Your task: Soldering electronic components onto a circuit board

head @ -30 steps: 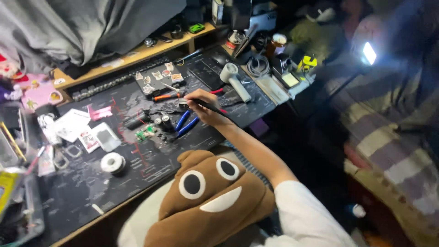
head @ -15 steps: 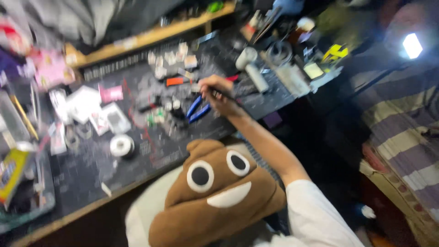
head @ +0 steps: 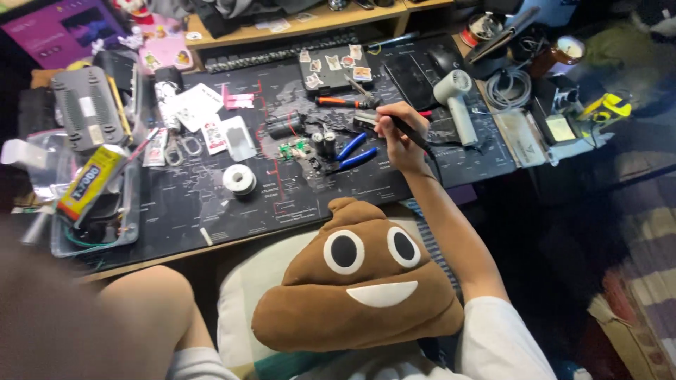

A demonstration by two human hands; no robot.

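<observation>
My right hand (head: 396,134) reaches out over the dark desk mat (head: 211,204) and grips a thin black pen-like tool (head: 414,137), tip pointing toward a small dark part (head: 365,121). Blue-handled pliers (head: 352,155) lie just left of the hand. Two black cylinder parts (head: 324,142) and a small green circuit board (head: 290,149) sit beyond them. A brown plush cushion with eyes and a smile (head: 359,281) rests in my lap. My left hand does not show; only a bare knee (head: 148,309) and a blur fill the lower left.
A white wire spool (head: 239,179) lies mid-mat, with an orange-handled screwdriver (head: 338,102) further back. A white handheld blower (head: 454,98), a black mouse (head: 443,60) and coiled cables (head: 510,88) crowd the right. A clear tray (head: 91,232) with a yellow tube (head: 91,183) stands left.
The view has swung and steadied after a blurred frame, showing more of the lap and knee. My right hand stays at the same spot on the mat, tool still in it.
</observation>
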